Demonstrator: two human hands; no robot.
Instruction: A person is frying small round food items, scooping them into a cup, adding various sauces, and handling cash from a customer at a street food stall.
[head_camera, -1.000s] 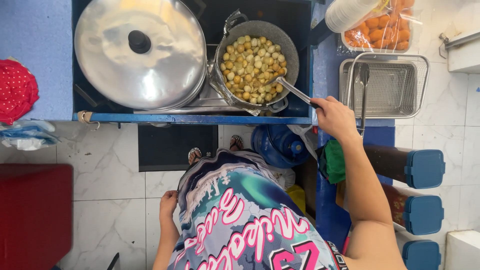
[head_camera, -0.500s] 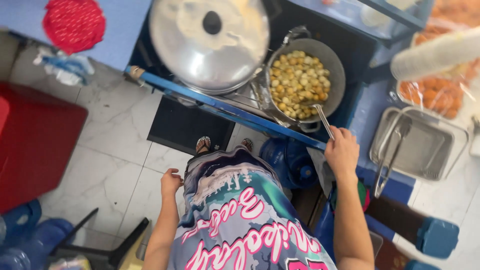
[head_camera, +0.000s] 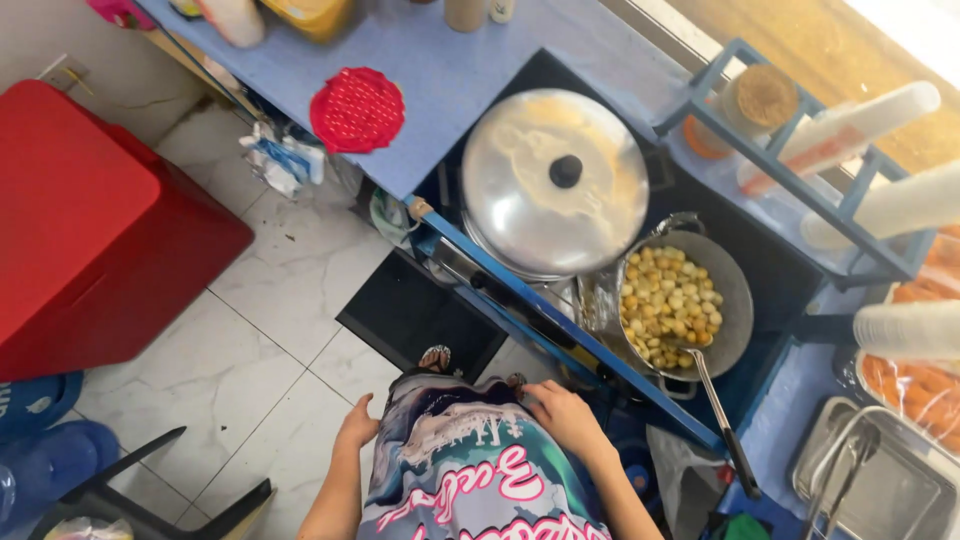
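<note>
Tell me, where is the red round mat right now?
In the head view, the red mat lies flat on the blue counter at upper left of centre, left of the big steel lid and apart from it.

I note the lidded pot (head_camera: 555, 185) on the stove, with the pan of round pieces (head_camera: 680, 305) just beside it on its right. A ladle (head_camera: 722, 420) rests in the pan, handle toward me. My right hand (head_camera: 562, 415) lies below the counter edge (head_camera: 560, 322), near the pan; my left hand (head_camera: 357, 428) hangs beside my shirt. A metal tray (head_camera: 880, 480) sits far right, tongs (head_camera: 840, 465) in it.
</note>
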